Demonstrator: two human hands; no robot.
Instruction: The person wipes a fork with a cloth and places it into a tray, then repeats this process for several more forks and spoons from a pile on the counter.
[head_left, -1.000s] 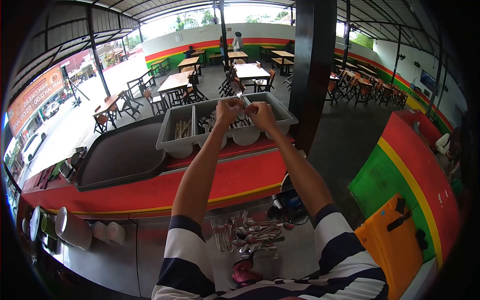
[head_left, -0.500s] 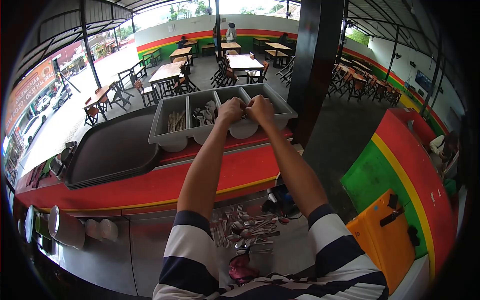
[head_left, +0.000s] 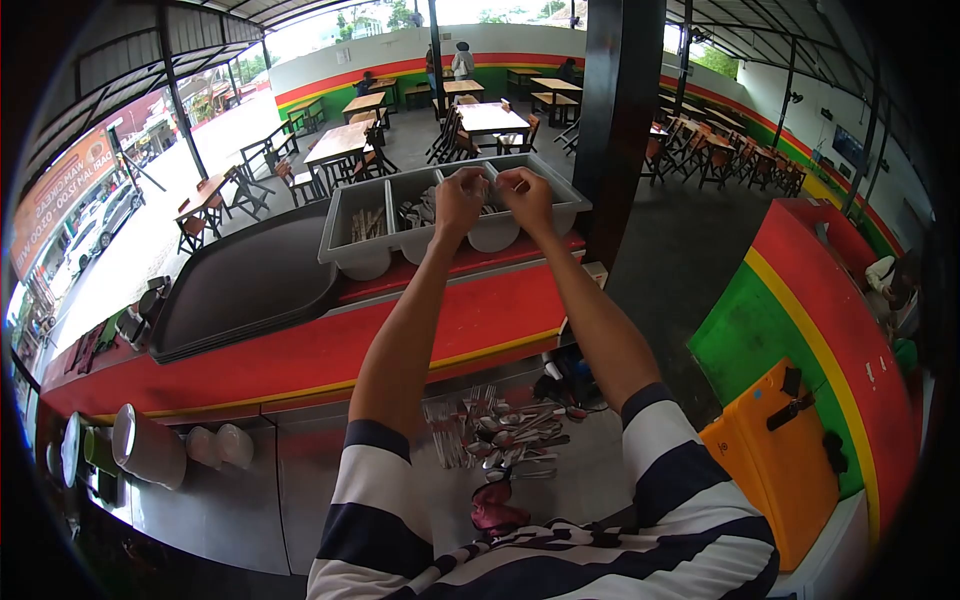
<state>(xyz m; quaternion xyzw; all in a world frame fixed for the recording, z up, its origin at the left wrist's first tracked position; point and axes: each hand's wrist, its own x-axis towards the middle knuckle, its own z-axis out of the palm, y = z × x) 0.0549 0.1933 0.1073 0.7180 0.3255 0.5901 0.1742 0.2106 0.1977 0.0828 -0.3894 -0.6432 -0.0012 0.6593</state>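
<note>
Gray cutlery bin (head_left: 362,262) was sitting up on the red ledge (head_left: 450,325), split into side-by-side compartments, and both hands were right over it. Left hand (head_left: 460,197) was above the middle part, fingers bent in, with the right hand (head_left: 526,197) just beside it, fingers curled too, and a narrow gap between the two. Honestly couldn't tell if either one was clamped on anything, since the fingertips were too small and partly hidden.

As for what was in there: the leftmost compartment had some pale, thin sticks (head_left: 368,226), and the next one over had a jumble of metal cutlery (head_left: 416,211). A bit more showed around the hands but was hard to make out.

Down below, between the forearms, a loose pile of forks and spoons (head_left: 500,432) lay on the steel counter (head_left: 235,510), forks mostly bunched on the left side. A maroon cloth thing (head_left: 497,508) was close to it, nearer the body. Big dark trays (head_left: 245,280) were stacked just left of the bin, a black post (head_left: 622,120) stood off to the right, and wooden tables (head_left: 492,118) filled the floor beyond.
</note>
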